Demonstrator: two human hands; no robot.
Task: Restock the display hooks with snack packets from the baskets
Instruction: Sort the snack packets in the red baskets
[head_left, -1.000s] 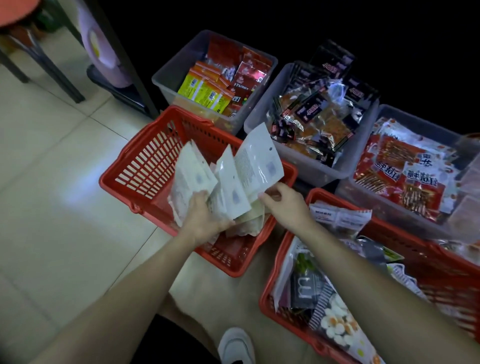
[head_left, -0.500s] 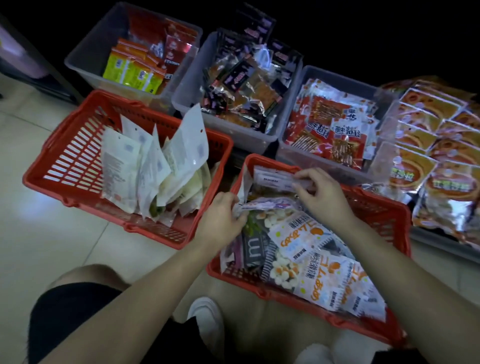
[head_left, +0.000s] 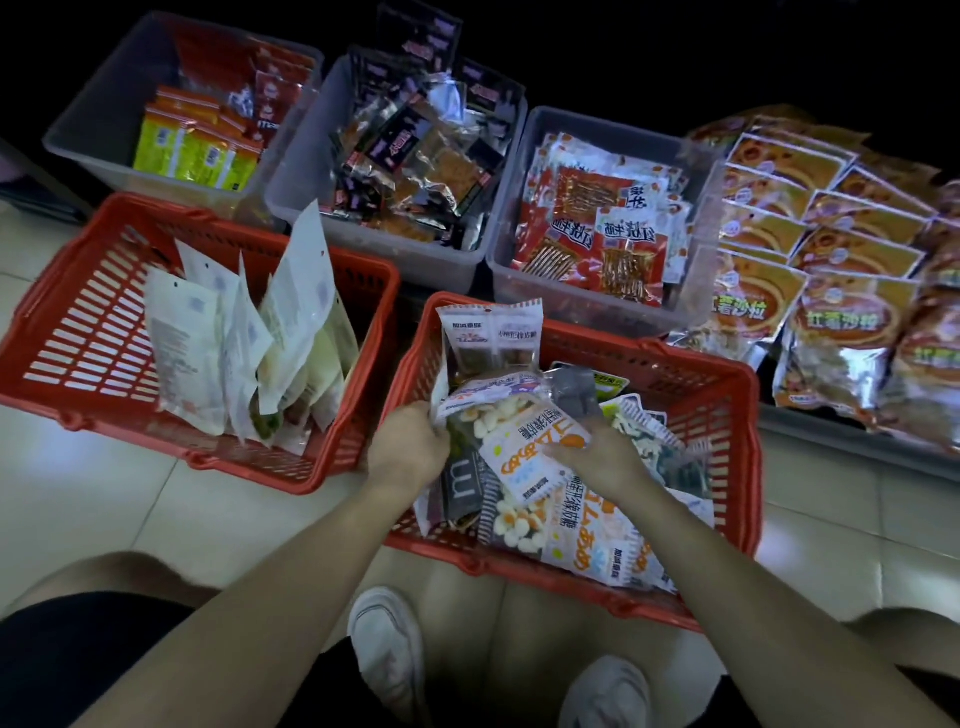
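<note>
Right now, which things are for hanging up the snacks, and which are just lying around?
For the job: left hand, gripping the clear puff packet; right hand on the orange-print packet; right red basket; left red basket with white packets.
Just lying about, as far as I can tell: three grey bins of snacks; orange packets stacked on the right; white shoes.

Open tiled floor left and near, right red basket crammed with packets, grey bins walling the far side
</note>
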